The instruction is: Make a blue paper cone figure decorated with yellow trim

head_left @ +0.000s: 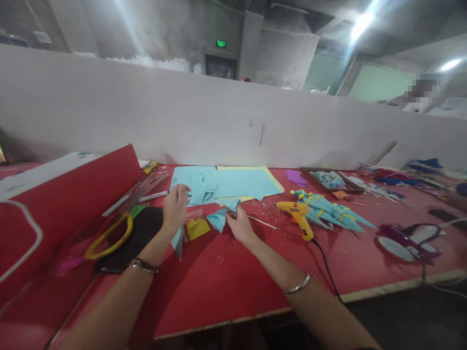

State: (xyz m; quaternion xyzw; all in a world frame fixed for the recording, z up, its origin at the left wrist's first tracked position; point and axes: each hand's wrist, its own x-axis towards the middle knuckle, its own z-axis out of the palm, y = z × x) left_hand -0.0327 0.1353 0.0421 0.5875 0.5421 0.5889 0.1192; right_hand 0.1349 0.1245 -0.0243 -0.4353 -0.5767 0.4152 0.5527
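My right hand (240,224) pinches a small light-blue piece (231,204) near the middle of the red table (219,287). Another folded blue piece (218,220) lies just left of its fingers. My left hand (175,206) is raised at the near left edge of the blue sheets (244,183), its fingers bent together; whatever they hold is too small to make out. Below that hand a pointed blue piece (177,243) shows, beside a yellow scrap (197,229). A thin wooden stick (261,222) lies right of my right hand.
A yellow glue gun (297,216) with a black cord lies to the right, beside blue cones with yellow trim (330,210). Farther right are a tray (355,187) and a purple device (410,243). Yellow-handled scissors (109,243) and a black pad (146,233) lie left. A white partition (182,116) stands behind.
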